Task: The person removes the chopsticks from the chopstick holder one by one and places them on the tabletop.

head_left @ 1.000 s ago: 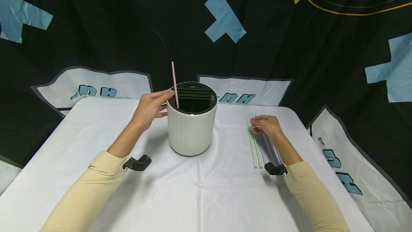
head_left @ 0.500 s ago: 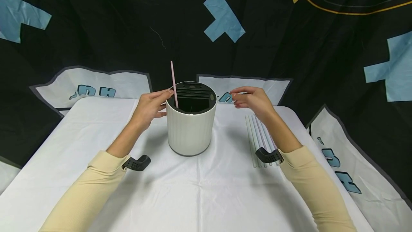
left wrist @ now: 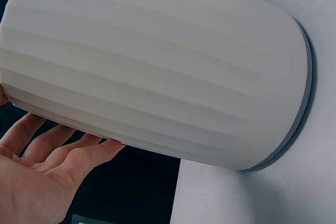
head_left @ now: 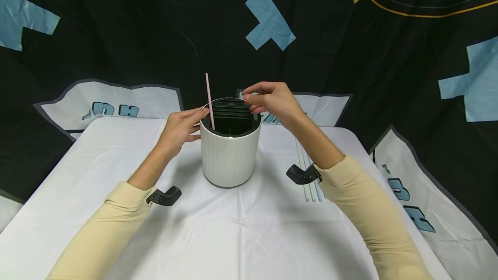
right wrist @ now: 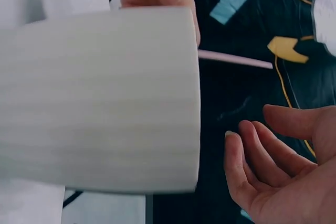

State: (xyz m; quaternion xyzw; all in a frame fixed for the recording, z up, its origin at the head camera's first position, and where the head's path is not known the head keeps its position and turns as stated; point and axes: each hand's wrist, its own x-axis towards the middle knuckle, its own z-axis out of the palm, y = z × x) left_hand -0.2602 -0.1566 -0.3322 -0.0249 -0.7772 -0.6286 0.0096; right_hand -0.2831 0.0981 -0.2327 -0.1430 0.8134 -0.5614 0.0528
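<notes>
- Black cloth (head_left: 350, 68) with blue and yellow shapes is hanging behind a table (head_left: 241, 237) draped in white.
- At the table's middle a ribbed white holder (head_left: 230, 157) is standing upright, its dark slotted top facing up.
- One pink straw (head_left: 209, 100) is sticking up out of the holder at its left rim, leaning slightly.
- The left hand (head_left: 180, 131) is resting against the holder's upper left side, fingers (left wrist: 68, 148) relaxed and lying along the wall, bracing it; its fingertips are sitting just beside the pink straw.
- The right hand (head_left: 270, 100) is hovering over the holder's right rim; a second ago it was down on the loose straws (head_left: 309, 176) lying on the table to the right, and half a second ago it was midway.
- Its fingers (right wrist: 252, 166) are loosely curled with thumb and forefinger close together; whether a thin clear straw is pinched between them I cannot tell, since none is showing in any view.
- Judging by that travel, the hand is carrying over from the pile to the opening, so the work is sitting at the insertion step, with most straws not yet placed.
</notes>
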